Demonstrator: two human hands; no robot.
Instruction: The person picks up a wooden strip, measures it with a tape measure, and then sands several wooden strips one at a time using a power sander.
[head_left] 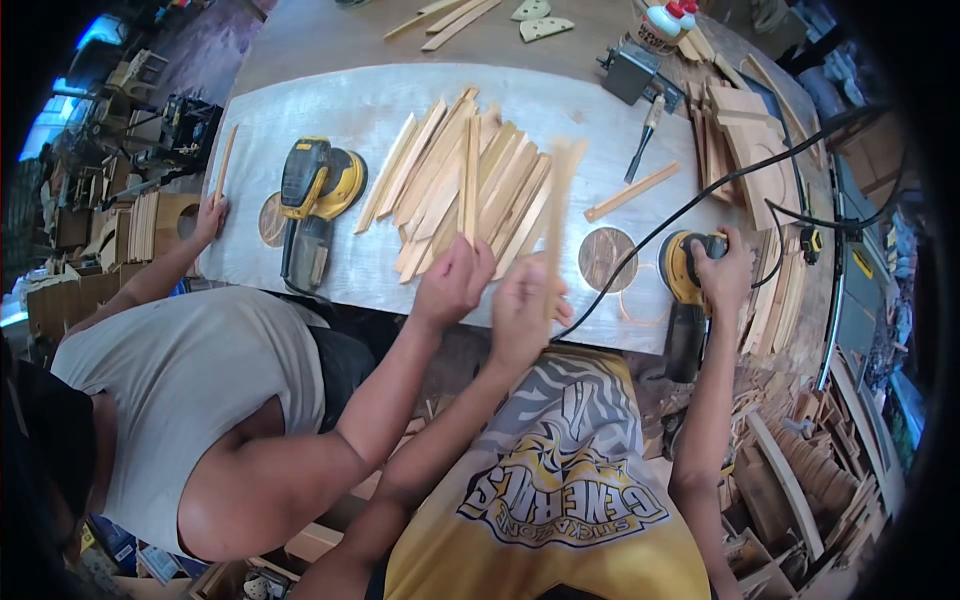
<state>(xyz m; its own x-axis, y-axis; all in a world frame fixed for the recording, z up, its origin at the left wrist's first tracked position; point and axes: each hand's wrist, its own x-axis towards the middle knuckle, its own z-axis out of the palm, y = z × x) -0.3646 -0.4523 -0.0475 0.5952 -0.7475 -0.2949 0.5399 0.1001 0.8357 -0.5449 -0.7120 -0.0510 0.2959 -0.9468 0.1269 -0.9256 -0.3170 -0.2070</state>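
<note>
My left hand (522, 315) is closed around a thin wooden strip (562, 190), which stands up from the fist and is blurred by motion. My right hand (727, 268) grips a yellow and black orbital sander (680, 262) at the right end of the pale board (400, 85). A pile of similar wooden strips (435, 185) lies in front of my left hand. Beside it, a co-worker's hand (455, 280) holds another strip upright, and that person's other hand (210, 216) has a strip at the board's left edge.
A second sander (320, 185) rests left of the pile. A black cable (690, 200) crosses the board. A chisel-like tool (645, 138), a loose strip (632, 192), a metal vise-like block (630, 72) and glue bottles (662, 25) sit at the back right. Stacked wood pieces (745, 130) line the right.
</note>
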